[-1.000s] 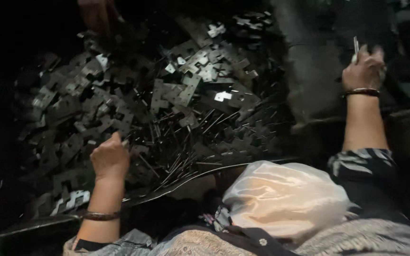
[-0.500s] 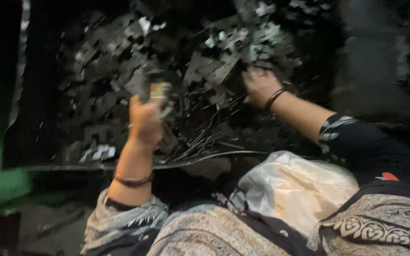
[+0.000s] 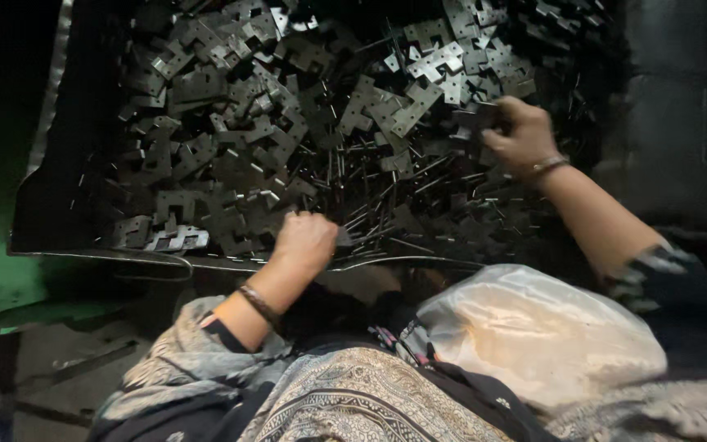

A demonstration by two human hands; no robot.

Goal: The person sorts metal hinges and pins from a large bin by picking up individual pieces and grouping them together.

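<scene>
A dim worktop tray heaped with metal plates and pins: the left hand is fisted among pins, and the right hand has its fingers clamped on plates.

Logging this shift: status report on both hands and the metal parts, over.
Left hand fisted low in the pile of flat metal plates, among thin rods. Right hand gripping plates at the pile's right. White bag on the lap, clear of both.

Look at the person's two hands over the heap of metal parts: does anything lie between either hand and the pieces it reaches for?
Nothing visible does. The left hand rests directly on the thin metal pins near the tray's front edge; the right hand lies directly on the flat metal plates.
</scene>
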